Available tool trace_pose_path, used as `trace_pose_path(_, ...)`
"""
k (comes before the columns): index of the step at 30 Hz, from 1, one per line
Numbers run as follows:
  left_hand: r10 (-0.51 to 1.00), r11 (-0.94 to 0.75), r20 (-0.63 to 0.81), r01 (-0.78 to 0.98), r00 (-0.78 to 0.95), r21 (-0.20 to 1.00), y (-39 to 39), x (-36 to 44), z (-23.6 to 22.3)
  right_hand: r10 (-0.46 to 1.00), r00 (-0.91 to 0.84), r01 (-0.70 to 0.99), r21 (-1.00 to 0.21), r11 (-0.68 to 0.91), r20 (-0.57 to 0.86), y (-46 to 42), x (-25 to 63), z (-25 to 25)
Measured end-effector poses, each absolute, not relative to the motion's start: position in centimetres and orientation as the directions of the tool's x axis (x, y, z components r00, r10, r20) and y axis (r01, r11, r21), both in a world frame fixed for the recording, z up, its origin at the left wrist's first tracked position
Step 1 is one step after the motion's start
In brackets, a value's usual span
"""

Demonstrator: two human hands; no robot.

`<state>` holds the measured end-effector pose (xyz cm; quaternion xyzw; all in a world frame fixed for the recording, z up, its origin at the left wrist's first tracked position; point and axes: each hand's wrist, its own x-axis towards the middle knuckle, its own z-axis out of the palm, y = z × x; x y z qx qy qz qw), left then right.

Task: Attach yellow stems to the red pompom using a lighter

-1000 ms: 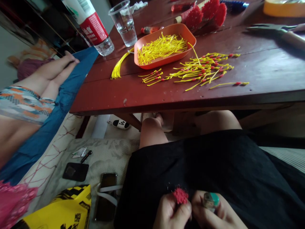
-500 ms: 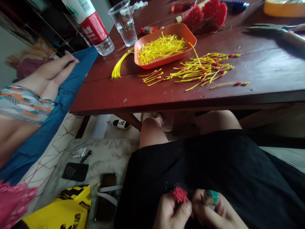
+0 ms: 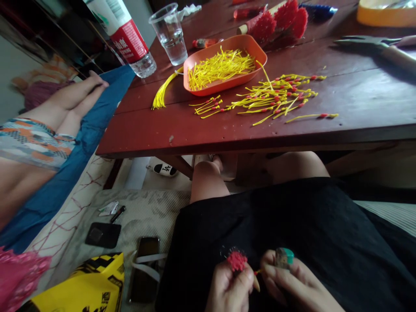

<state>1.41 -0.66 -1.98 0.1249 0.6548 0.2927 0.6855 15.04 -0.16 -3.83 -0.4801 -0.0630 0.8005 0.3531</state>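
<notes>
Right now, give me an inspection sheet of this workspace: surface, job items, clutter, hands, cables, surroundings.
Surface: dark red wooden table, scuffed, specks of debris.
Job's things: red tufted piece pinched in the left hand over a black-clad lap; right hand holds a green-topped lighter and touches a thin stem beside the tuft.
Clutter: orange tray of yellow strands; loose red-tipped yellow strands; clear plastic cup; water bottle.
Hands: both closed on their items.
Cables: nothing seen.
Surroundings: another person's legs on a blue cloth; phone and yellow bag on the seat.
</notes>
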Motion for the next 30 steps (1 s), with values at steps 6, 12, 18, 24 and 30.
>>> trace_pose_path(6,0.494,0.781,-0.869,-0.442,0.005,0.441,0.6,1.5,-1.5,0.598,-0.206,-0.464,-0.461,-0.757,-0.774,0.7,15.6,-3.9)
trace_pose_path(12,0.494,0.786,-0.864,-0.373,-0.100,0.493,0.7,1.7,-1.3,0.753,-0.414,-0.299,-0.705,-0.643,-0.512,2.0,15.2,-4.1)
trace_pose_path(18,0.664,0.703,-0.722,-0.169,-0.194,0.691,0.1,1.3,-2.2,0.828,-0.283,-0.209,-0.811,-0.546,-0.485,1.6,15.3,-4.4)
trace_pose_path(24,0.598,0.756,-0.791,-0.237,-0.132,0.611,0.4,1.4,-2.1,0.844,-0.263,-0.214,-0.825,-0.523,-0.467,1.3,14.7,-4.1)
trace_pose_path(30,0.704,0.674,-0.661,-0.051,-0.257,0.737,-0.8,0.9,-2.9,0.833,-0.289,-0.220,-0.814,-0.537,-0.472,1.6,15.0,-3.9)
